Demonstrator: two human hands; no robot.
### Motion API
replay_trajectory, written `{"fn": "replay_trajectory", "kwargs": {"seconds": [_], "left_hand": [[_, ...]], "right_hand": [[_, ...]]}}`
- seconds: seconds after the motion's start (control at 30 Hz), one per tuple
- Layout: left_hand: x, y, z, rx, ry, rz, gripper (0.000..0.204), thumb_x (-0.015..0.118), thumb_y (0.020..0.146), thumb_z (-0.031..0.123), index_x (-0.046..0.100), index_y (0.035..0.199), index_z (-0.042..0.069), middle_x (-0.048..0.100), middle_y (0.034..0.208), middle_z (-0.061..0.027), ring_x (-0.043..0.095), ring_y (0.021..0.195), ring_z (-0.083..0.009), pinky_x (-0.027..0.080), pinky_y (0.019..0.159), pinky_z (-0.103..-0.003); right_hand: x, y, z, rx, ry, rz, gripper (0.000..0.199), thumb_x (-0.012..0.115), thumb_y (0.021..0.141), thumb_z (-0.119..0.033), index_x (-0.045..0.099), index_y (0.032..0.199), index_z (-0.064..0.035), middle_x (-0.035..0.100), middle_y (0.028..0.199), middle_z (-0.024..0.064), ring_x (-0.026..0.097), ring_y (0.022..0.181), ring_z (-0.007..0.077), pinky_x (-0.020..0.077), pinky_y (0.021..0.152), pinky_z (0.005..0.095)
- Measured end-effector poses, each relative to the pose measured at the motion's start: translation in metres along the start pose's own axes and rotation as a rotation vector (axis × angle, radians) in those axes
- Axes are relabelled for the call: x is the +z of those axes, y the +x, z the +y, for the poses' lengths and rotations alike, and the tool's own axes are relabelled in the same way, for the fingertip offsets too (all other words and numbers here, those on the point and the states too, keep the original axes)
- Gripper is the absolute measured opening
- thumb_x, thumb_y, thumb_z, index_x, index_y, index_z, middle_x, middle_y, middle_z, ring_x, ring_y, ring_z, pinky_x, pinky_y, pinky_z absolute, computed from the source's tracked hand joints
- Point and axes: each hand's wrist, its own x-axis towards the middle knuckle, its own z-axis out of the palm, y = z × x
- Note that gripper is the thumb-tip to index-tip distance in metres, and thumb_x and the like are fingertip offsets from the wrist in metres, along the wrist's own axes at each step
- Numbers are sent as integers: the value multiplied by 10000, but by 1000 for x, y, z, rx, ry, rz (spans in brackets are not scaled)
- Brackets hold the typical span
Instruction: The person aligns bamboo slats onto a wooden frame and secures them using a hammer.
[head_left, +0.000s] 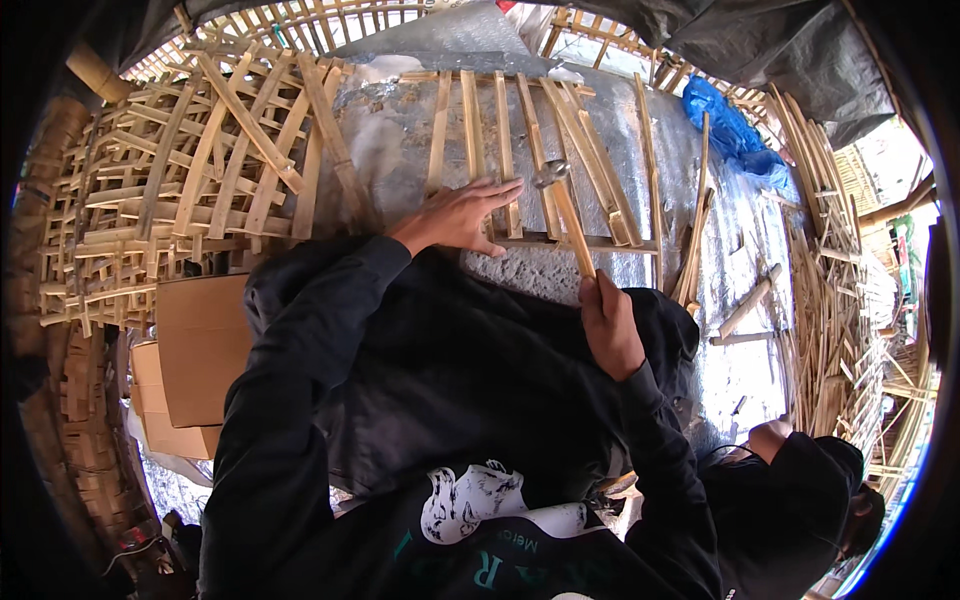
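My right hand [612,328] is closed round the wooden handle of a hammer [573,225], whose metal head is over the bamboo slats. My left hand [462,216] lies with fingers stretched out across a bamboo slat [474,125], thumb apart and pointing down toward the near crosspiece. Several slats run side by side between a far crosspiece and a near crosspiece [625,244], like a ladder-shaped frame. Part of the near crosspiece is hidden by my left hand. A rough grey block [530,280] shows just below it, in front of my knees.
Stacked bamboo lattice panels [170,170] stand at the left, above cardboard boxes [203,350]. Loose bamboo strips [835,300] are heaped at the right. A blue plastic bag [728,130] lies far right. Another person in dark clothing [780,500] sits close at the lower right.
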Motion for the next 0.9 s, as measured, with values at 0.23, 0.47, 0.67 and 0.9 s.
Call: {"fn": "replay_trajectory", "kwargs": {"seconds": [0.23, 0.47, 0.67, 0.9], "left_hand": [[3, 0, -5, -5, -48, -21, 1126, 833, 737, 594, 338, 1631, 121, 264, 1726, 11, 367, 1502, -354, 463, 1136, -519], [4, 3, -1, -19, 3, -19, 1085, 826, 748, 598, 376, 1617, 130, 246, 1733, 15, 334, 1521, -366, 436, 1155, -541], [1, 2, -3, -45, -22, -61, 1066, 825, 751, 596, 401, 1605, 120, 250, 1732, 5, 313, 1534, -385, 418, 1170, -548], [4, 4, -1, -10, -24, 1, 1101, 832, 725, 632, 410, 1602, 115, 333, 1699, -64, 301, 1546, -388, 398, 1182, -552]], "right_hand": [[3, 2, 16, -78, -68, -48, 309, 535, 1092, -209, 532, 910, 41, 550, 710, 300, 549, 754, 538, 407, 598, 515], [3, 0, 4, -99, -24, 110, 313, 533, 1086, -206, 553, 899, 44, 582, 740, 313, 567, 762, 539, 418, 625, 552], [-12, 3, -7, -98, -272, -49, 260, 552, 1074, -200, 558, 936, 20, 605, 763, 315, 582, 769, 538, 426, 665, 612], [2, 1, 14, -149, -252, 18, 265, 566, 1068, -213, 549, 926, 9, 610, 756, 299, 575, 750, 542, 431, 678, 620]]}}
